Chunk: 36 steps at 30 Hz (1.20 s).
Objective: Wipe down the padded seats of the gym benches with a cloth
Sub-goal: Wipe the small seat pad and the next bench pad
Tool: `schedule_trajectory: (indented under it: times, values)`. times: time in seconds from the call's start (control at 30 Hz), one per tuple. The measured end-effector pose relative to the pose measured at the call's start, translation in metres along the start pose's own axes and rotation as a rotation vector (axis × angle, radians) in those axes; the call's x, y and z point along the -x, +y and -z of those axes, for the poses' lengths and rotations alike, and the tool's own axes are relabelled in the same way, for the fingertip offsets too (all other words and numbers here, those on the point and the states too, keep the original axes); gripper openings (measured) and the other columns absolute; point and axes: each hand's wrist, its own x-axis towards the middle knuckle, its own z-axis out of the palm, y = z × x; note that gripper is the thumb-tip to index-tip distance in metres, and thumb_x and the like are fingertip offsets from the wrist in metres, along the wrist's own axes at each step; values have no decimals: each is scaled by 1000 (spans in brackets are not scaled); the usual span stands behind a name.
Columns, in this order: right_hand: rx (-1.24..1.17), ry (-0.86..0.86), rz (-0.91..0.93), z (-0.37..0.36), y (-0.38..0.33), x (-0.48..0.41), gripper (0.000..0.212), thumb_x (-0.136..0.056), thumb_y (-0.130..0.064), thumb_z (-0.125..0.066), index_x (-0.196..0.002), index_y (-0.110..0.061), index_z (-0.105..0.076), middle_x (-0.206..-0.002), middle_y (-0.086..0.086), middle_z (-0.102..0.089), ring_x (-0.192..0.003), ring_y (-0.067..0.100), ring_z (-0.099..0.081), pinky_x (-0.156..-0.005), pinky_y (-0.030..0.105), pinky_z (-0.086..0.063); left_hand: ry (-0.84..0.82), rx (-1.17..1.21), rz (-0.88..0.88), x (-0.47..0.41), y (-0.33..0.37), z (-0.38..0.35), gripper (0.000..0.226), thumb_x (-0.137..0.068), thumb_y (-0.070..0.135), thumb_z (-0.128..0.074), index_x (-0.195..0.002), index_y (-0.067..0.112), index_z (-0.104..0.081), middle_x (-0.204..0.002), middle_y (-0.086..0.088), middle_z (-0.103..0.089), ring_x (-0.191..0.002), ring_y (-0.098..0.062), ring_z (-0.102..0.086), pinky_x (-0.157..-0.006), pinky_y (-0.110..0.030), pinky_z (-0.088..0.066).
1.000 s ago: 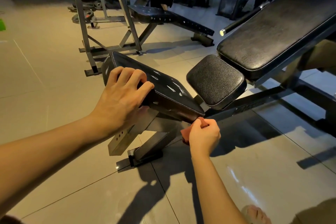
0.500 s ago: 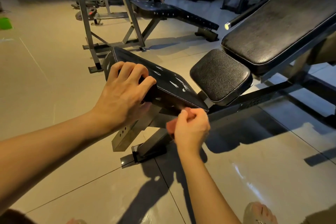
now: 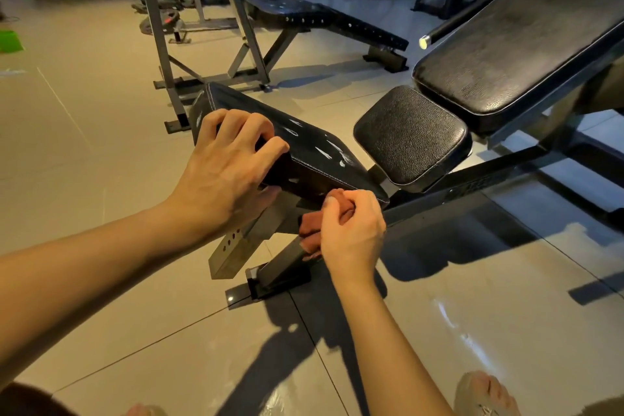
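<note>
Left hand (image 3: pixel 224 176) gripping tilted seat pad (image 3: pixel 304 149) edge | right hand (image 3: pixel 351 233) clutching rust-red cloth (image 3: pixel 309 224), sitting just below pad's near side | pad running away leftward

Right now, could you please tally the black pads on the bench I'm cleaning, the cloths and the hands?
Black pads: 3
Cloths: 1
Hands: 2, left hand and right hand
Total: 6
</note>
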Motion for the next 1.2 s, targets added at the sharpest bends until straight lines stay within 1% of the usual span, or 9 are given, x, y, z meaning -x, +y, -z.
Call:
schedule_trajectory:
  times: [0.17, 0.23, 0.4, 0.53, 0.6, 0.7, 0.83, 1.03, 1.2]
  values:
    - [-28, 163, -369, 13, 41, -17, 9, -98, -21, -60, -89, -20, -58, -95, -1, -61, -94, 20, -62, -67, 26, -44, 5, 9, 5, 1, 1, 0, 65, -68, 34, -89, -122, 11, -60, -121, -21, -56, -116, -40, -42, -99, -52, -33]
    - [-33, 131, -309, 6, 19, -12, 11, -97, -21, -61, -86, -23, -56, -96, -2, -60, -90, 13, -60, -70, 29, -47, 5, 11, 9, 1, 2, 0, 66, -67, 34, -90, -121, 11, -60, -120, -21, -56, -115, -39, -41, -98, -52, -32]
    - [-14, -17, 7, -2, -10, 3, 10, -97, -26, -61, -89, -24, -56, -94, -12, -53, -86, 4, -54, -65, 16, -42, -12, 0, 11, 0, 0, 1, 67, -68, 34, -89, -123, 11, -59, -121, -22, -55, -117, -42, -43, -99, -54, -33]
    - [20, 124, -400, 10, 46, -23, 6, -97, -25, -60, -100, -20, -62, -100, -2, -62, -97, 20, -63, -70, 28, -51, -30, 8, 6, 0, -3, 1, 69, -67, 33, -90, -125, 12, -59, -123, -22, -55, -118, -42, -42, -99, -54, -33]
    - [44, 128, -510, 12, 54, -26, 10, -99, -24, -59, -106, -16, -63, -100, -1, -61, -100, 23, -63, -72, 30, -51, -39, 4, 10, 2, -3, 0, 71, -67, 34, -91, -127, 11, -59, -124, -23, -55, -119, -43, -42, -99, -54, -34]
    - [-46, 127, -379, 0, 26, -13, 6, -98, -22, -60, -93, -19, -59, -94, -4, -61, -90, 15, -61, -64, 20, -44, -31, 13, 15, 2, -2, -2, 70, -67, 33, -90, -126, 11, -59, -124, -24, -55, -119, -42, -41, -99, -54, -34]
    - [-111, 50, -161, -5, 3, 1, 7, -98, -25, -61, -91, -22, -58, -95, -9, -58, -89, 6, -57, -68, 18, -46, -15, 0, 17, 1, -2, -3, 69, -68, 33, -89, -126, 12, -58, -124, -23, -54, -118, -42, -40, -99, -54, -32]
    - [-84, 166, -426, 7, 40, -17, 7, -97, -23, -61, -92, -25, -56, -93, -5, -60, -93, 19, -63, -67, 29, -55, -31, -8, 14, 2, -4, -5, 70, -69, 35, -89, -128, 12, -59, -126, -22, -53, -119, -43, -42, -99, -54, -32]
    - [-158, -19, -100, -6, -11, 7, 10, -97, -24, -62, -88, -24, -59, -91, -10, -59, -88, 1, -55, -67, 12, -45, -21, -8, 12, 1, -3, -3, 69, -69, 35, -88, -127, 13, -58, -124, -21, -54, -119, -41, -41, -100, -53, -31]
